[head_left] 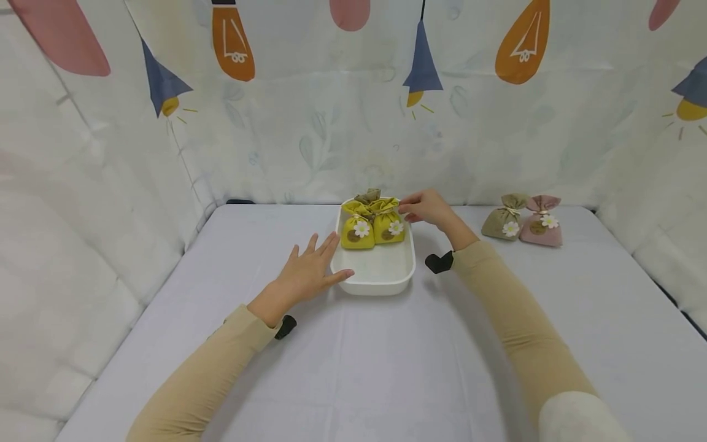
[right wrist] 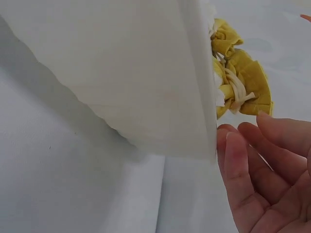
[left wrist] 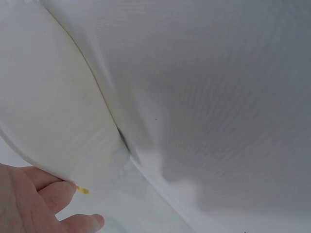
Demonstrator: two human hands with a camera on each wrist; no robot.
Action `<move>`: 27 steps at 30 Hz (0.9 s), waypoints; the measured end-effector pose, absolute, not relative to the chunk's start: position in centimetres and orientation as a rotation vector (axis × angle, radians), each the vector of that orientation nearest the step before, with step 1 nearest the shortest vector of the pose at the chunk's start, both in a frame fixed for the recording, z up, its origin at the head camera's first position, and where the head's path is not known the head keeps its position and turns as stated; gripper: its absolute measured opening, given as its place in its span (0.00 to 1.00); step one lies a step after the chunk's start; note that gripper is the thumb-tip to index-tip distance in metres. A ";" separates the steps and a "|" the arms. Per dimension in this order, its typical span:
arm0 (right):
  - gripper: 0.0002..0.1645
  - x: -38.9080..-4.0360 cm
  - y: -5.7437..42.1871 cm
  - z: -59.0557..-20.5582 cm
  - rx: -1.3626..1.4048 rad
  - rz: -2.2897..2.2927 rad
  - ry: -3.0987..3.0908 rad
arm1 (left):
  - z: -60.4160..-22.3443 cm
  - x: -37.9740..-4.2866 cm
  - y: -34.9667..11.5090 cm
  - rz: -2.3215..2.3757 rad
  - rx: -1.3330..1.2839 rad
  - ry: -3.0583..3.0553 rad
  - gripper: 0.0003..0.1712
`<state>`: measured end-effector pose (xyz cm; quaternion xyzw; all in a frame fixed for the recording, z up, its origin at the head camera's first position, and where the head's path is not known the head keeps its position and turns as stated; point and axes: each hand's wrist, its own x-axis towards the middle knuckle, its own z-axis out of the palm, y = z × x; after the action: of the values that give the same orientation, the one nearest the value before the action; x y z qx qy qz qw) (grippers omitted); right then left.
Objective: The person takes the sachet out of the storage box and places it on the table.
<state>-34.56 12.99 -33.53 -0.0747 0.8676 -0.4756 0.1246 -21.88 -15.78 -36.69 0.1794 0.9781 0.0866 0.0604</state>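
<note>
A white plastic tray [head_left: 375,287] holds two yellow drawstring pouches at its far end, a left one [head_left: 351,240] and a right one [head_left: 386,234], each with a white flower. Behind them shows the top of a brownish pouch [head_left: 369,195]. My left hand [head_left: 306,270] spreads its fingers along the tray's left wall, fingertips at the rim. At the far right corner is my right hand [head_left: 431,209]. In the right wrist view its fingertips [right wrist: 235,141] are by the tray rim, and another fingertip meets the edge of a yellow pouch's ruffled top [right wrist: 250,82], with no grip visible.
To the right, a brown pouch [head_left: 499,226] and a pink pouch [head_left: 538,233] stand side by side near the table's back edge. A white cloth covers the table [head_left: 386,356]. Patterned curtains [head_left: 309,123] rise behind it and at both sides.
</note>
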 end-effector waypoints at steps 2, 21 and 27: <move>0.24 -34.8 12.8 -33.7 -0.222 -1.345 2.553 | -36.8 -21.9 -15.8 0.266 0.549 2.956 0.56; 0.16 -34.8 11.8 -34.6 -0.330 -1.028 2.789 | -36.7 -21.8 -15.8 0.284 0.520 2.944 0.56; 0.16 -34.3 11.9 -34.7 -0.343 -1.056 2.812 | -36.6 -21.7 -15.8 0.288 0.526 2.940 0.56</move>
<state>-34.33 11.92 -34.66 -0.1132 0.9285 -0.3486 0.0590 -21.72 -15.80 -36.63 0.1748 0.9774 0.0959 0.0705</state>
